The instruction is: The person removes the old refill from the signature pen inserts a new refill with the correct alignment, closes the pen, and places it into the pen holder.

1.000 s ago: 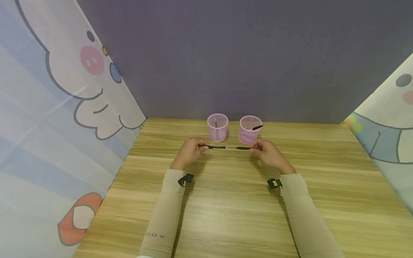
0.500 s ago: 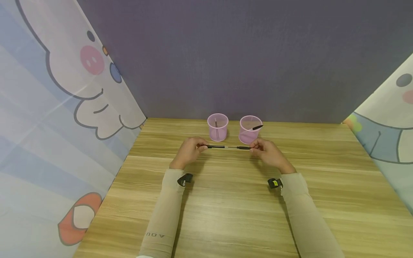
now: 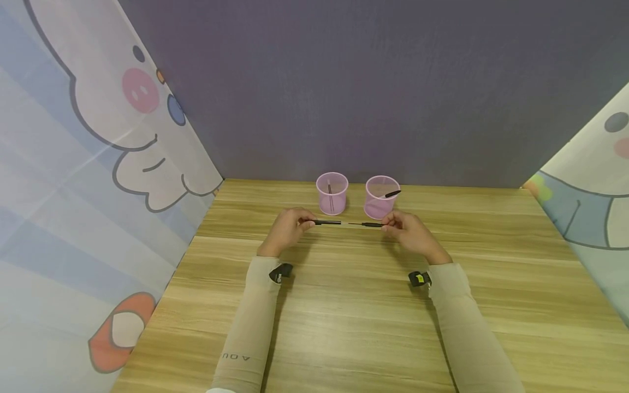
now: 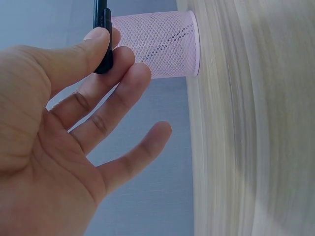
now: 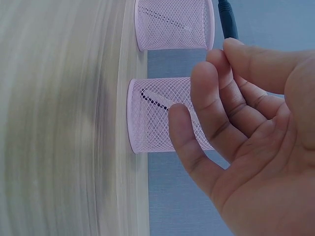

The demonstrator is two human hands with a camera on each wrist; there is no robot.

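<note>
My left hand (image 3: 289, 232) (image 4: 83, 118) pinches a black pen cap (image 3: 328, 222) (image 4: 102, 49) between thumb and fingertips, by the end with the clip. Opposite it, the thumb and forefinger of my right hand (image 3: 408, 234) (image 5: 251, 118) pinch the black end of a pen (image 3: 372, 224) (image 5: 227, 20). The cap and pen lie level in one line above the table, in front of two pink mesh cups. Between them shows a short pale stretch and a thin dark line, like a refill in a clear barrel. The other fingers of both hands are spread loosely.
The left pink cup (image 3: 324, 204) (image 4: 152, 44) contains thin dark sticks. In the right pink cup (image 3: 375, 210) (image 5: 162, 118) leans a pen with a black end (image 3: 392, 194). A dark grey wall (image 3: 368, 98) rises behind the wooden table (image 3: 354, 322); patterned cloths (image 3: 64, 218) hang at both sides.
My hands have drawn slightly apart, the left one with the cap to the left and the right one with the pen to the right. The pale stretch between cap and dark line is a little longer.
</note>
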